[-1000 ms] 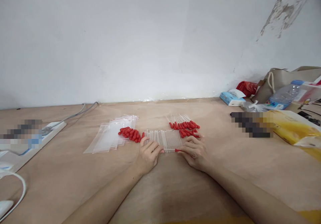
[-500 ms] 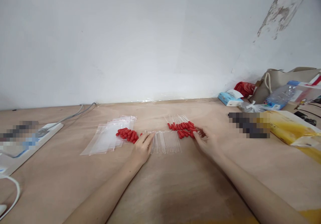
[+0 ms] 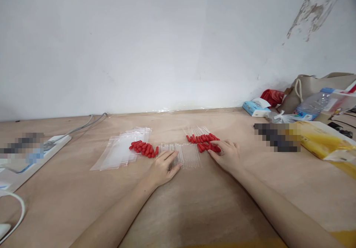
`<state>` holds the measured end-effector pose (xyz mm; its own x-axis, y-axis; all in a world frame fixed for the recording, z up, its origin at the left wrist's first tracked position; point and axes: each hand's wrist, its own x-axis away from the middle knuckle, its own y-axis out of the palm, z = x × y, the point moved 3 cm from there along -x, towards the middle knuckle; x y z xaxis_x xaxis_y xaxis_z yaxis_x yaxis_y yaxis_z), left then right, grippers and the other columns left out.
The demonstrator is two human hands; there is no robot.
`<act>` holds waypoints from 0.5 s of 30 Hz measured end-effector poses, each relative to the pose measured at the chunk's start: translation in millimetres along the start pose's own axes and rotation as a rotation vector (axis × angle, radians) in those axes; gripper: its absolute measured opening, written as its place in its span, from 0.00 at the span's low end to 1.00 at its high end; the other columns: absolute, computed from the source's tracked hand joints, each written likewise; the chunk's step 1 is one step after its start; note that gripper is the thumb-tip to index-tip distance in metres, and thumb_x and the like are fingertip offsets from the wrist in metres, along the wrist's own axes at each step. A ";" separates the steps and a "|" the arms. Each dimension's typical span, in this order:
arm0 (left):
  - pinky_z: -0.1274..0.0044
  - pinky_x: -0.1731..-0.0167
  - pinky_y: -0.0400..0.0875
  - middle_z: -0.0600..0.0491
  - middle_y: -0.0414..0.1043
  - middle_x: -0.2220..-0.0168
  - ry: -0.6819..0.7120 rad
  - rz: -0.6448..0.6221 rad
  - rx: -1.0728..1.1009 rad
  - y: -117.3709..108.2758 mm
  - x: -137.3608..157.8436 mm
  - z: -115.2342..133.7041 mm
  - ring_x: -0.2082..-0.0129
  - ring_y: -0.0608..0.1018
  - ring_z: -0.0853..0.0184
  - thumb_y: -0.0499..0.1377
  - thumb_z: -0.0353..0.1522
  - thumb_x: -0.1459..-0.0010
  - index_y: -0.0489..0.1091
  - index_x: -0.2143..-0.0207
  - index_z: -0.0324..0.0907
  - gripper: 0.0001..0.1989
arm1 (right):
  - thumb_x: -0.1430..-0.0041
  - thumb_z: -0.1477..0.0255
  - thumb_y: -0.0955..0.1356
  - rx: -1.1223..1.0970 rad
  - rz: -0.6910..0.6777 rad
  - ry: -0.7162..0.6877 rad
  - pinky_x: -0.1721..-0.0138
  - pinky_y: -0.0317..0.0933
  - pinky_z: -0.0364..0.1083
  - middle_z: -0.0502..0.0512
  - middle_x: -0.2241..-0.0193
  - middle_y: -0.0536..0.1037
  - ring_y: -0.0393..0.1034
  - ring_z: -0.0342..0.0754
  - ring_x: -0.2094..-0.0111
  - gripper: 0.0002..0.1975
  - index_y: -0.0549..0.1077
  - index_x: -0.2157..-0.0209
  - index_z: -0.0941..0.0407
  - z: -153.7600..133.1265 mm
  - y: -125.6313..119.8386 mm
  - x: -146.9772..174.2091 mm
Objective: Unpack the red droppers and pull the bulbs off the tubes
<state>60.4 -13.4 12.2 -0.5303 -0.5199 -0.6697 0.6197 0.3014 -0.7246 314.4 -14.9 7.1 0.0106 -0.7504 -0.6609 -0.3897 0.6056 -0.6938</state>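
Observation:
Side by side on the table lie many thin clear tubes [image 3: 190,156], apparently glass droppers. My left hand [image 3: 162,166] rests over their left part, fingers spread and thumb apart. To its left is a heap of red rubber bulbs [image 3: 143,148], partly on flat clear plastic bags [image 3: 118,151]. Beyond the tubes on the right, a row of droppers with red bulbs [image 3: 204,138] points its thin stems at the wall. My right hand [image 3: 226,153] reaches into the loose red bulbs [image 3: 204,146] just in front of that row, thumb and forefinger closed about one bulb.
A white power strip [image 3: 59,140] with a grey cable lies at the left. On the right are a blue tissue box [image 3: 256,108], a plastic bottle [image 3: 314,103], a bag [image 3: 306,86] and a yellow package [image 3: 319,140]. A wall closes off the table's back edge.
My left hand has moved right and spread its fingers over the clear tubes. My right hand has shifted slightly left over the loose red bulbs.

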 end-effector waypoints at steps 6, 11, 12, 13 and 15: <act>0.67 0.57 0.64 0.49 0.71 0.62 -0.064 0.016 -0.061 -10.1 1.0 1.2 0.61 0.71 0.63 0.56 0.35 0.46 0.68 0.58 0.42 0.13 | 0.49 0.67 0.64 -0.037 0.050 0.102 0.65 0.46 0.47 0.51 0.71 0.76 0.65 0.48 0.67 0.08 0.73 0.69 0.52 3.7 -9.2 -12.1; 0.67 0.57 0.63 0.50 0.71 0.64 -0.147 0.030 -0.082 -13.6 0.2 -0.7 0.61 0.71 0.63 0.54 0.33 0.46 0.69 0.64 0.41 0.08 | 0.49 0.68 0.63 0.014 -0.092 0.055 0.65 0.46 0.48 0.53 0.73 0.75 0.64 0.49 0.66 0.09 0.75 0.73 0.52 -18.0 3.6 -45.7; 0.67 0.57 0.63 0.50 0.71 0.64 -0.150 0.027 -0.074 -13.2 0.2 -1.4 0.61 0.71 0.63 0.54 0.33 0.46 0.68 0.65 0.41 0.07 | 0.48 0.67 0.63 0.041 -0.152 0.045 0.65 0.46 0.49 0.54 0.73 0.75 0.63 0.50 0.66 0.10 0.75 0.74 0.52 -25.3 10.3 -52.6; 0.67 0.56 0.63 0.50 0.71 0.64 -0.149 0.019 -0.062 -12.4 0.4 -2.2 0.61 0.71 0.64 0.54 0.33 0.45 0.68 0.65 0.41 0.07 | 0.47 0.66 0.62 0.070 -0.217 0.036 0.64 0.46 0.49 0.54 0.73 0.74 0.63 0.50 0.65 0.11 0.75 0.74 0.51 -32.8 18.1 -58.7; 0.67 0.54 0.62 0.50 0.70 0.63 -0.137 0.001 -0.037 -10.3 1.1 -3.7 0.60 0.71 0.64 0.54 0.32 0.45 0.68 0.65 0.41 0.06 | 0.47 0.64 0.62 0.145 -0.324 0.037 0.63 0.46 0.50 0.56 0.70 0.74 0.62 0.51 0.62 0.12 0.75 0.72 0.52 -46.8 34.8 -68.1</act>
<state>51.3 -14.2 18.3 -0.4438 -0.6232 -0.6439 0.5971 0.3302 -0.7311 257.1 44.9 41.3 0.0780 -0.9171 -0.3910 -0.2363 0.3640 -0.9009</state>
